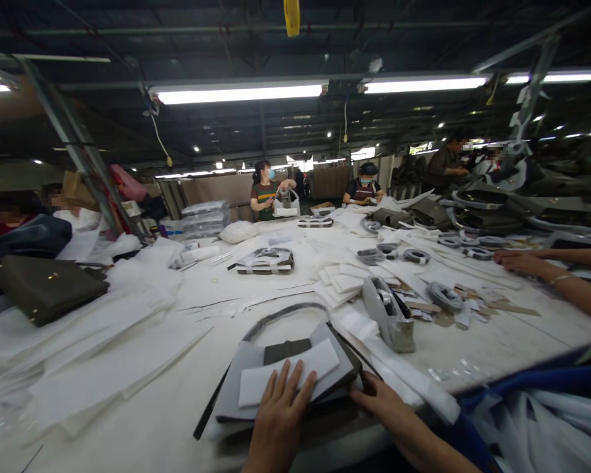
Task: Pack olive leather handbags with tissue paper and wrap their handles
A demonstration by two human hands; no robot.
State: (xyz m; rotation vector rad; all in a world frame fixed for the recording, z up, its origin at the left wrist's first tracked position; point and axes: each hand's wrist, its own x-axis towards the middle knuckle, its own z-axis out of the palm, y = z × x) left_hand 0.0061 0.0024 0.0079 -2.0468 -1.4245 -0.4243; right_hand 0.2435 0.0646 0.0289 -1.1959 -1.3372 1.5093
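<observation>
A dark olive handbag lies in front of me, partly covered by grey-white wrapping sheet. Its wrapped handle arches away from me. On top rests a white foam pad, and my left hand presses flat on it with fingers stretched out. At the bag's right side my right hand has its fingers bent around the edge, thumb side up; its fingertips are partly hidden. A dark strap sticks out at the lower left of the bag.
A tape dispenser stands right of the bag. White sheets spread over the left, where another bag lies. Rolled straps and paper scraps lie at right, near a co-worker's hands. A blue-edged bin is at lower right.
</observation>
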